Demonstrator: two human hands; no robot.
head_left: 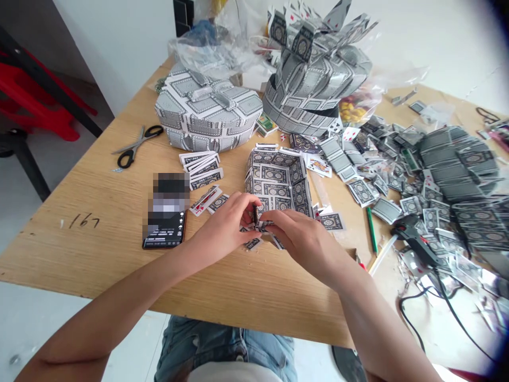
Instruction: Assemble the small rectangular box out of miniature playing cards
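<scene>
An open box built of folded playing cards (274, 175) sits on the table in front of me, its card backs patterned black and white. At its near edge, my left hand (234, 217) pinches a folded playing card (255, 213) that stands on edge. My right hand (296, 233) has its fingers closed at the same near wall, touching the box's cards. The fingertips partly hide the spot where card and wall meet. Left of the box lie folded card strips (202, 167) and a few loose cards (205, 200).
Left are scissors (141, 143) and a phone (165, 212). Behind stand a lidded card box (207, 114) and a tall card construction (314, 90). Right lie a green pencil (371, 231), a corded glue gun (417, 241), scattered cards (361, 192) and linked card panels (457, 164).
</scene>
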